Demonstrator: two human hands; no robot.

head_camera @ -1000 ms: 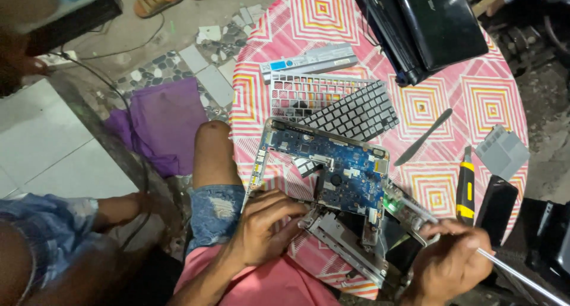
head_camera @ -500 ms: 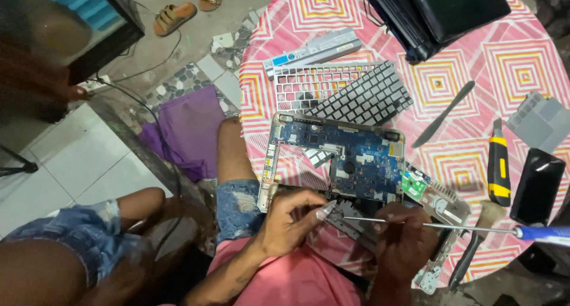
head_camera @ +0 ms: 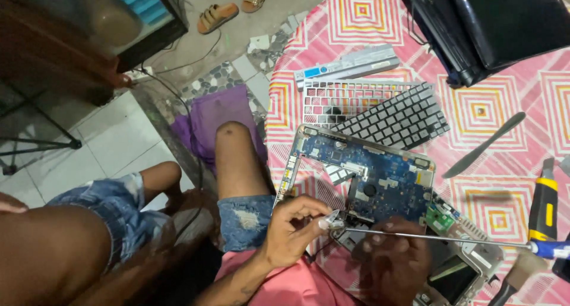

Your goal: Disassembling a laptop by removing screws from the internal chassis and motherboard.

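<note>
**Screwdriver tip pinched at the board's near edge**

The screwdriver (head_camera: 439, 239) lay crosswise, its shaft running right from the tip to the blue handle. The left hand (head_camera: 291, 232) pinched that tip beside the circuit board (head_camera: 368, 175). The right hand (head_camera: 392, 261) rested under the shaft, its grip unclear. Keyboard (head_camera: 398, 119) beyond, on the counter (head_camera: 493, 187).

The blue circuit board (head_camera: 380, 175) lies flat in its open laptop case; the long screwdriver (head_camera: 439, 238) lies level across its near edge.

Round desk (head_camera: 356, 21) in pink patterned cloth: opened laptop base (head_camera: 368, 181) just beyond the fingers (head_camera: 309, 214), keyboard (head_camera: 395, 119) and battery (head_camera: 347, 65) farther out.
</note>
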